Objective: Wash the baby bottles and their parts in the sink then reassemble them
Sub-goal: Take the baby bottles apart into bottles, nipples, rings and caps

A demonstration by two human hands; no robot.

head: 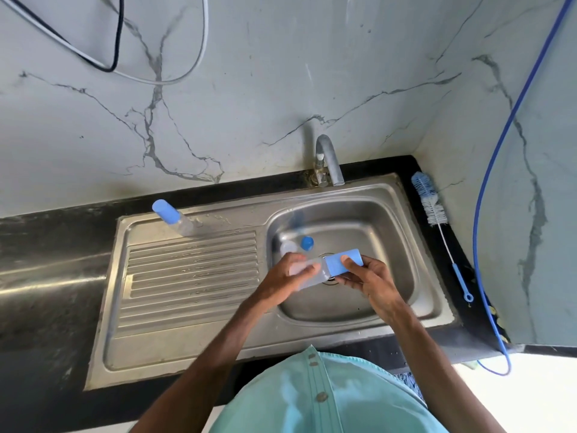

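Hands (282, 281) (370, 281), two, on one bottle (307, 273); second bottle (175, 218) upright; perhaps two parts (296, 245) below.

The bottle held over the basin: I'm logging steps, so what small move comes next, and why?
Probably pull the blue cap off with the right hand while the left hand steadies the clear bottle. The cap is still on, both hands grip it over the sink, and the tap appears dry.

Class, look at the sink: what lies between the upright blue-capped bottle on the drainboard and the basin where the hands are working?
In the head view, only bare ribbed steel drainboard lies between the upright blue-capped bottle and the basin.
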